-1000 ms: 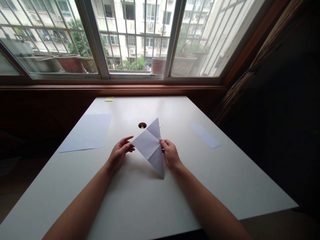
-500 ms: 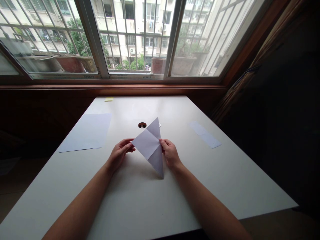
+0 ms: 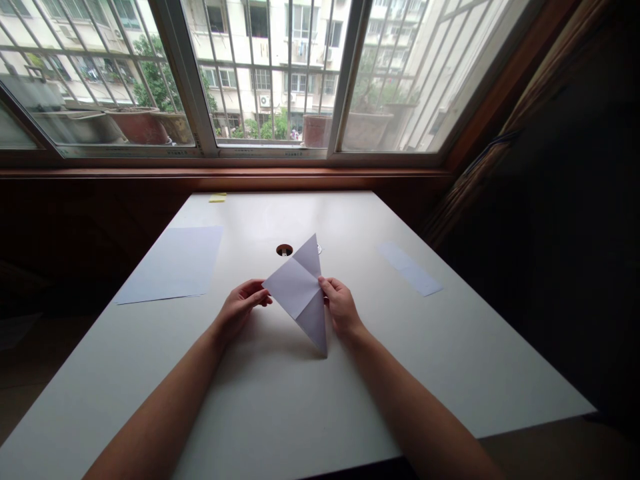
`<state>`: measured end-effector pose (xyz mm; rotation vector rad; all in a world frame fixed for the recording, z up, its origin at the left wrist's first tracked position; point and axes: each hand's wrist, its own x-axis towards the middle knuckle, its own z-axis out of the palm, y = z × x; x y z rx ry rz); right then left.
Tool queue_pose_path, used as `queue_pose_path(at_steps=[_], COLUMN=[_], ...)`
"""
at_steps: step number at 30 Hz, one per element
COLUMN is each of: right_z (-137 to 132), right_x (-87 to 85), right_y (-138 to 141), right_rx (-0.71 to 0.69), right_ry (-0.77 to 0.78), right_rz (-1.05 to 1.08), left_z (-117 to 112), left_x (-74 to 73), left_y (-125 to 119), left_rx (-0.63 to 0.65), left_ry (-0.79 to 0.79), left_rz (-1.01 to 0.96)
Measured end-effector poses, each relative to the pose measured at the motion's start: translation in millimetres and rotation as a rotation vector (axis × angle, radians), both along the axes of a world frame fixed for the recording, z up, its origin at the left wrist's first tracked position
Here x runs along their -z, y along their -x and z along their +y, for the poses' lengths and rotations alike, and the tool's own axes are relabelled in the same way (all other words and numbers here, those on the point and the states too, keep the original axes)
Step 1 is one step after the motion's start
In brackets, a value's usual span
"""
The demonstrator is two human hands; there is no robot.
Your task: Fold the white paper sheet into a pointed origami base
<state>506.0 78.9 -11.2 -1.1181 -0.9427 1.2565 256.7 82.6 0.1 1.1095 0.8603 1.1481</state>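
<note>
A white folded paper (image 3: pixel 295 287) is held above the table between my hands. Its visible face has a square middle with creases, and two pointed flaps stick out, one upward and one downward on the right. My right hand (image 3: pixel 343 305) pinches the paper's right edge, thumb in front and the fingers partly hidden behind. My left hand (image 3: pixel 243 307) is at the paper's left corner, its thumb and curled fingers around the tip; the exact contact there is partly hidden.
Flat white paper sheets (image 3: pixel 173 265) lie on the table's left side. A creased paper strip (image 3: pixel 410 268) lies to the right. A yellow sticky note (image 3: pixel 217 198) is at the far edge. Behind the paper is a round cable hole (image 3: pixel 285 250). A barred window (image 3: pixel 270 80) stands beyond the white table (image 3: pixel 280 413).
The left fingers and thumb shift very slightly at the paper's left corner. The paper and my right hand stay almost the same.
</note>
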Motion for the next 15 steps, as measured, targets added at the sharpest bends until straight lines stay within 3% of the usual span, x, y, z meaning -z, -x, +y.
queue_pose_path(at_steps=[15], right_z=[-0.4], right_x=[-0.8], right_y=[0.2], right_rx=[-0.018], right_ry=[-0.005], right_rz=[0.043], left_z=[-0.6], left_x=[-4.8], left_y=[1.4], left_rx=[0.084], left_ry=[-0.095], left_rz=[0.203])
